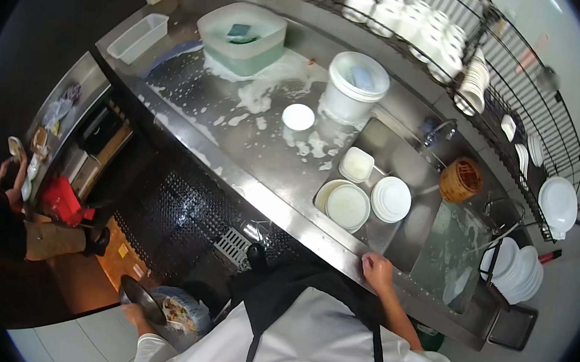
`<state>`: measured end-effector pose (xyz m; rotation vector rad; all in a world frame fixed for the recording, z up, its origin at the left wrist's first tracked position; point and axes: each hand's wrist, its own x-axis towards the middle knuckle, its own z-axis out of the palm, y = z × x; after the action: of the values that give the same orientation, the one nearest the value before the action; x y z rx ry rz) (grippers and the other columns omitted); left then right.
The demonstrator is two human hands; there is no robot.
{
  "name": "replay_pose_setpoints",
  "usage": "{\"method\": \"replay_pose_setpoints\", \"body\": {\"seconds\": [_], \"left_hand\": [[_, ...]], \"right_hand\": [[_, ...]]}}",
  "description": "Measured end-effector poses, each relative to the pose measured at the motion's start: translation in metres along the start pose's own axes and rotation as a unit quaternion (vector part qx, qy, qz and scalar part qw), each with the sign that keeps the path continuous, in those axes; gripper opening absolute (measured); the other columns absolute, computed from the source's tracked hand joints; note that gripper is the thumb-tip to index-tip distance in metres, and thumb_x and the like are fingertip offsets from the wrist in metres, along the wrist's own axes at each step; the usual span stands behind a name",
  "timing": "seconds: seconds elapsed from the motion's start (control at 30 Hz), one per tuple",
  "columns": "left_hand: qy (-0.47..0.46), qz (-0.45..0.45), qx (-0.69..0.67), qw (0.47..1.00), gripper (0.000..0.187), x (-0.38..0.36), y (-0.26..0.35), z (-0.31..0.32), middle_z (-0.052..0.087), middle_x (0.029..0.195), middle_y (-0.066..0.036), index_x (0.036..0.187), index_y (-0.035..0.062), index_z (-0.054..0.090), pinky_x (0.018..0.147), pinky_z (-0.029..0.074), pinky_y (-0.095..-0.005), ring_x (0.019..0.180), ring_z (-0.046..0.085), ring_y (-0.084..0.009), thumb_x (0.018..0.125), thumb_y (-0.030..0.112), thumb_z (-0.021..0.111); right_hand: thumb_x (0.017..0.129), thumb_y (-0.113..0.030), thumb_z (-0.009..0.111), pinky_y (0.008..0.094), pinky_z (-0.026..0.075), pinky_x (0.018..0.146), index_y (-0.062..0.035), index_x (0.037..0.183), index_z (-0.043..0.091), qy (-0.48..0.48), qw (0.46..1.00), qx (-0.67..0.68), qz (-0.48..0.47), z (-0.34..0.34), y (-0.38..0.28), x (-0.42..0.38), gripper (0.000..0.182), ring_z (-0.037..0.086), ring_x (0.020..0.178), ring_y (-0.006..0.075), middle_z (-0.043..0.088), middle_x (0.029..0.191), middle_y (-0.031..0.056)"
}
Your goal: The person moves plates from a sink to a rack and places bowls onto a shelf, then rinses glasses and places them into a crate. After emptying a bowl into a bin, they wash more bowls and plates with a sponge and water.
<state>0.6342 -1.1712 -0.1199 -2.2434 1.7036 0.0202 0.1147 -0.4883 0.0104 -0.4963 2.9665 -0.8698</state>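
Low on the left, my left hand [133,315] is closed on the rim of a round, dark metal bowl [140,297], tilted beside a bin [203,311] lined with a plastic bag. Food scraps [178,312] lie inside the bin. My right hand [377,270] rests with curled fingers on the front edge of the steel sink [339,249]. Close to it in the basin stand stacked round white bowls [347,208], a stack of white plates [391,199] and a square white dish [357,165].
Soapy counter holds a translucent tub [242,56], a white bucket [356,97] and a small white bowl [299,117]. A bamboo steamer [461,180] stands by the water-filled basin [452,254]. A wire rack [454,40] hangs above. Another person [37,235] is at the left.
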Motion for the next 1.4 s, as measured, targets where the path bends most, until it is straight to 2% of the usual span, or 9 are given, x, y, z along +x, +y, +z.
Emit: {"method": "replay_pose_setpoints", "body": {"seconds": [0.2,0.27,0.3,0.37,0.5,0.7,0.8,1.0,1.4], "left_hand": [[0.048,0.051,-0.22,0.973,0.059,-0.028,0.094,-0.086,0.064,0.122,-0.033,0.136,0.0014,0.033,0.097,0.048,-0.0532,0.115,0.061,-0.05,0.089,0.027,0.057],[0.076,0.226,-0.492,0.837,0.063,-0.031,0.127,-0.079,0.065,0.119,-0.032,0.139,-0.003,0.039,0.093,0.05,-0.0506,0.105,0.066,-0.0459,0.082,0.018,0.056],[-0.035,0.289,-0.513,0.808,0.06,-0.026,0.141,-0.089,0.064,0.123,-0.027,0.139,-0.0019,0.046,0.081,0.058,-0.048,0.099,0.068,-0.0405,0.081,0.015,0.051],[-0.158,0.121,-0.606,0.77,0.056,-0.202,0.185,-0.183,0.062,0.123,-0.023,0.14,-0.0004,0.046,0.068,0.063,-0.0446,0.096,0.068,-0.0376,0.085,0.014,0.048],[-0.26,0.159,-0.7,0.646,0.051,-0.238,0.243,-0.171,0.061,0.124,-0.021,0.136,0.0002,0.048,0.068,0.065,-0.0453,0.102,0.067,-0.035,0.088,0.018,0.053],[-0.326,0.211,-0.663,0.64,0.046,-0.348,0.359,-0.216,0.064,0.118,-0.024,0.13,-0.0052,0.051,0.071,0.066,-0.0438,0.097,0.071,-0.0343,0.096,0.026,0.049],[-0.34,0.238,-0.657,0.63,0.045,-0.348,0.425,-0.212,0.069,0.102,-0.022,0.124,-0.0074,0.054,0.062,0.065,-0.0399,0.073,0.072,-0.0301,0.097,0.029,0.056],[-0.389,0.212,-0.7,0.561,0.063,-0.305,0.543,-0.198,0.068,0.102,-0.025,0.128,-0.0113,0.046,0.056,0.065,-0.0382,0.073,0.073,-0.0328,0.1,0.044,0.057],[0.105,0.394,-0.54,0.736,0.036,-0.256,0.603,-0.158,0.06,0.078,-0.007,0.095,-0.0016,0.061,0.063,0.044,-0.0312,0.068,0.055,-0.0169,0.108,0.026,0.043]], "right_hand": [[0.088,-0.011,0.065,0.0424,0.054,0.069,-0.0051,0.089,0.071,0.127,0.986,0.017,0.106,-0.051,0.116,-0.032,0.008,0.069,0.075,0.0343,0.07,0.084,0.0154],[0.088,-0.011,0.065,0.0419,0.054,0.07,-0.0056,0.091,0.071,0.173,0.971,0.018,0.166,-0.063,0.149,-0.043,0.008,0.069,0.077,0.034,0.07,0.085,0.0145],[0.089,-0.011,0.065,0.0411,0.054,0.07,-0.0055,0.092,0.071,0.206,0.961,0.016,0.184,-0.069,0.164,-0.044,0.009,0.069,0.077,0.0328,0.07,0.084,0.0141],[0.091,-0.012,0.065,0.0386,0.053,0.069,-0.0044,0.095,0.071,0.25,0.947,0.025,0.199,-0.073,0.196,-0.039,0.01,0.069,0.074,0.0278,0.071,0.083,0.0126],[0.096,-0.015,0.065,0.0321,0.054,0.067,-0.0014,0.1,0.07,0.234,0.944,0.145,0.183,-0.024,0.236,0.003,0.015,0.067,0.072,0.0171,0.071,0.083,0.0091],[0.097,-0.016,0.064,0.028,0.053,0.064,-0.0024,0.105,0.07,0.028,0.956,0.282,0.071,0.032,0.117,0.087,0.017,0.067,0.07,0.0124,0.071,0.079,0.0059],[0.094,-0.016,0.067,0.029,0.052,0.062,-0.0047,0.103,0.072,-0.048,0.966,0.25,-0.035,0.043,0.049,0.101,0.016,0.068,0.069,0.0131,0.071,0.076,0.0071],[0.09,-0.013,0.072,0.0302,0.053,0.064,-0.0036,0.097,0.073,-0.096,0.961,0.258,-0.018,0.073,-0.007,0.149,0.012,0.069,0.07,0.0178,0.073,0.079,0.0102],[0.088,-0.009,0.063,0.0466,0.051,0.087,-0.0042,0.113,0.065,0.095,0.978,0.081,-0.169,0.139,-0.18,0.541,0.025,0.063,0.103,0.0369,0.066,0.109,0.017]]}}
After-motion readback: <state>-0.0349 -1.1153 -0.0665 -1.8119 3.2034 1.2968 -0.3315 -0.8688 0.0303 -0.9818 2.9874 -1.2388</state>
